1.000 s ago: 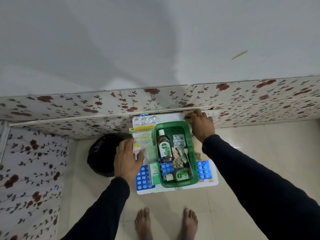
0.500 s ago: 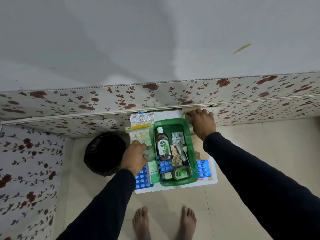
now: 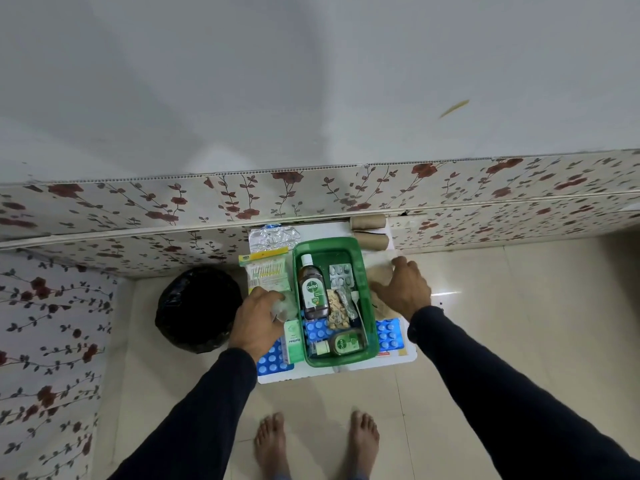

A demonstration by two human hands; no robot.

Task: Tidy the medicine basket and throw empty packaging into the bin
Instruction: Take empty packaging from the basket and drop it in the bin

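Note:
A green medicine basket (image 3: 369,306) stands on a small white table (image 3: 401,358). Inside it are a Dettol bottle (image 3: 312,289), a silver blister pack (image 3: 341,275), a bag of tan pieces (image 3: 336,311) and a small green bottle (image 3: 346,342). My left hand (image 3: 258,320) is left of the basket, fingers closed on a crumpled clear plastic wrapper (image 3: 283,306). My right hand (image 3: 406,289) is right of the basket, fingers spread on a beige paper wrap (image 3: 378,276). A bin lined with a black bag (image 3: 197,308) stands on the floor left of the table.
Two cardboard tubes (image 3: 370,232) lie at the table's back right. A cotton swab packet (image 3: 267,271) and crumpled silver foil (image 3: 273,235) lie back left. Blue blister sheets (image 3: 389,336) and a green box (image 3: 293,341) flank the basket. A floral-papered wall runs behind, and my bare feet (image 3: 315,441) stand in front.
My right hand left the cardboard tubes and came down onto the beige wrap beside the basket. My left hand moved toward the basket and closed on the clear wrapper.

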